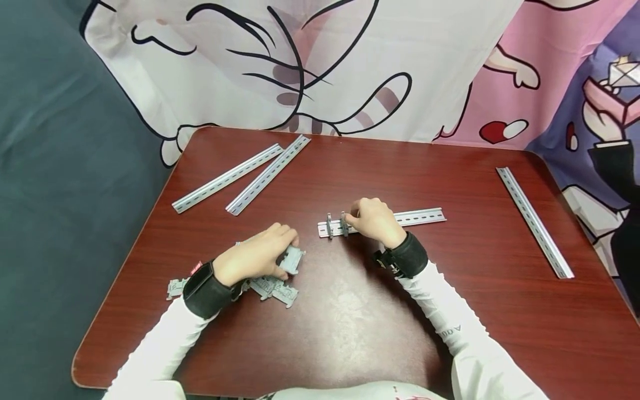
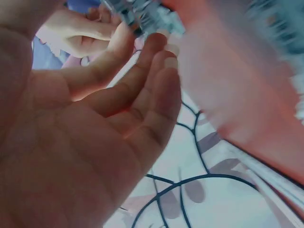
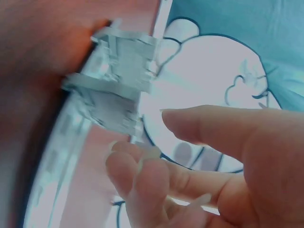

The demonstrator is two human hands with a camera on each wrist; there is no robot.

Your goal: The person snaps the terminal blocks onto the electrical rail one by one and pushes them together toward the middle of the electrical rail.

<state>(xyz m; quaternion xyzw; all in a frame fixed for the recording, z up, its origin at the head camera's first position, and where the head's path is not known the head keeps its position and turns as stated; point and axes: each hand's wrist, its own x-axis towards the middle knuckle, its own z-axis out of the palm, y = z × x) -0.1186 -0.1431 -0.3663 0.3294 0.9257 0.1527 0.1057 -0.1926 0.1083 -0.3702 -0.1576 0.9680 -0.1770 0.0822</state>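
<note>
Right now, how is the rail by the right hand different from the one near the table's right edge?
The middle rail, by the right hand, carries two gray pieces; the right-side rail carries none. The middle rail lies nearly crosswise; the right-side rail slants from far to near. Both are long, silvery and slotted.

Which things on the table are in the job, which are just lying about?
In the job, apparently: rail by the right hand; two pieces on it; loose pieces at the left hand.
Lying about, maybe spares: two left rails; far-right rail.
</note>
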